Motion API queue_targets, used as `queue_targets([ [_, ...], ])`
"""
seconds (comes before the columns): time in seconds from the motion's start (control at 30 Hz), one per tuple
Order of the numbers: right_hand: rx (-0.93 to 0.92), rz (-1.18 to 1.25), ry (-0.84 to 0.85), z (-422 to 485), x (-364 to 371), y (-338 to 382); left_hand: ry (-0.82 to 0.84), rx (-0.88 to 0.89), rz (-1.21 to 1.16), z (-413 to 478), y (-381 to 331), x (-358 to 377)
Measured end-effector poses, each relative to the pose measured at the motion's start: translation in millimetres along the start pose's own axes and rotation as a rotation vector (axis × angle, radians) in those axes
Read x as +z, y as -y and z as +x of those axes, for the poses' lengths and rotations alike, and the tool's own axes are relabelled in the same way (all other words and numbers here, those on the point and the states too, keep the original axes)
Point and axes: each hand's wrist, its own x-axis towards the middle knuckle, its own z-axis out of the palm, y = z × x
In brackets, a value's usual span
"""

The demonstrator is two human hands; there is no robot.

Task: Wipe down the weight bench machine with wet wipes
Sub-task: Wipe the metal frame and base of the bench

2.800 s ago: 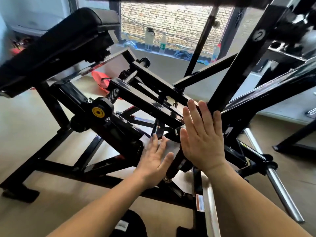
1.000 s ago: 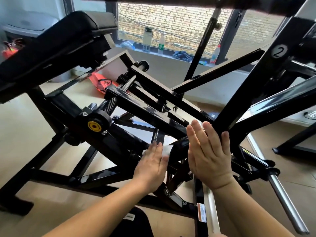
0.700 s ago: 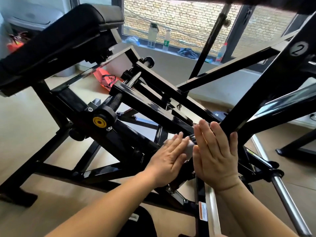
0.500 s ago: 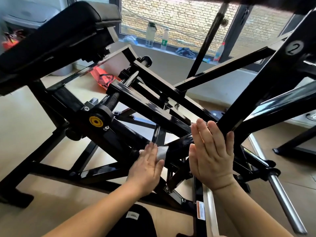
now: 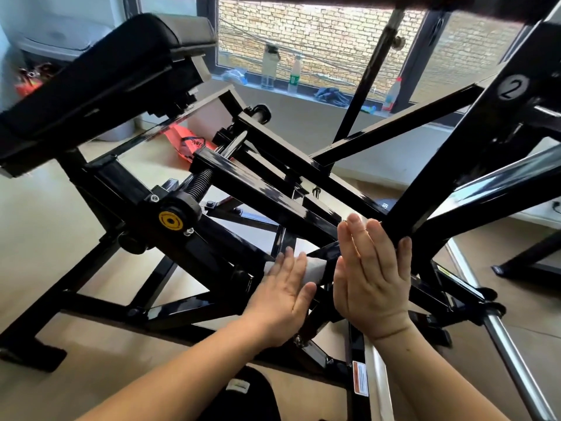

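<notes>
The black weight bench machine [image 5: 261, 192] fills the view, its padded seat [image 5: 100, 74] tilted at upper left and a yellow-capped knob [image 5: 170, 220] on the frame. My left hand [image 5: 285, 294] lies flat with straight fingers, pressing a white wet wipe [image 5: 314, 268] against a low black bar near the centre. My right hand [image 5: 370, 278] is flat too, fingers straight up, resting against the sloping black beam just to the right. The two hands are side by side, nearly touching. Most of the wipe is hidden under my left palm.
Chrome bars [image 5: 513, 366] run along the lower right. A numbered upright post [image 5: 513, 89] crosses at upper right. Bottles [image 5: 293, 75] stand on the window sill. An orange bag [image 5: 188, 144] lies on the beige floor behind the frame. A dark shoe [image 5: 243, 393] shows at the bottom.
My left hand slid the wipe back and forth along the low bar, right toward my right hand, then left, now a little right again. My right hand stayed flat on the sloping beam.
</notes>
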Motion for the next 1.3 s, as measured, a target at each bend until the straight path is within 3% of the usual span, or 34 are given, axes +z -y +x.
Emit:
queue_targets([
  [0.13, -0.011, 0.003, 0.031, -0.8, -3.7, -1.2, 0.047, 0.212, -0.102, 37.4, -11.2, -23.5],
  [0.37, -0.024, 0.003, 0.012, -0.8, 0.6, -2.4, -0.157, 0.146, -0.071, 11.7, 11.0, 14.5],
  [0.47, -0.009, 0.025, 0.017, 1.1, -0.6, -0.1, -0.058, 0.152, -0.065, 24.5, 15.3, 1.4],
  [0.6, -0.008, 0.088, 0.107, 1.4, -10.5, -0.6, 0.037, 0.238, -0.128, 64.5, -31.7, -31.2],
  [0.77, -0.012, 0.227, 0.134, 5.3, -27.3, -6.7, -0.129, 0.372, -0.150, 46.0, -14.1, -8.2],
  [0.93, 0.074, 0.366, 0.082, 5.8, -38.2, -13.2, -0.089, 0.235, -0.124, 43.5, -8.8, -6.1],
  [1.1, 0.133, 0.325, 0.038, 9.3, -15.6, -26.3, 0.044, 0.311, -0.212, 79.5, -47.7, -39.1],
  [1.2, 0.107, 0.354, -0.014, 6.8, -4.2, -27.7, -0.051, 0.332, -0.239, 60.8, -33.7, -26.9],
  [1.3, 0.078, 0.365, -0.025, 6.6, -1.1, -30.9, -0.163, 0.232, -0.240, 31.0, -1.2, -2.6],
])
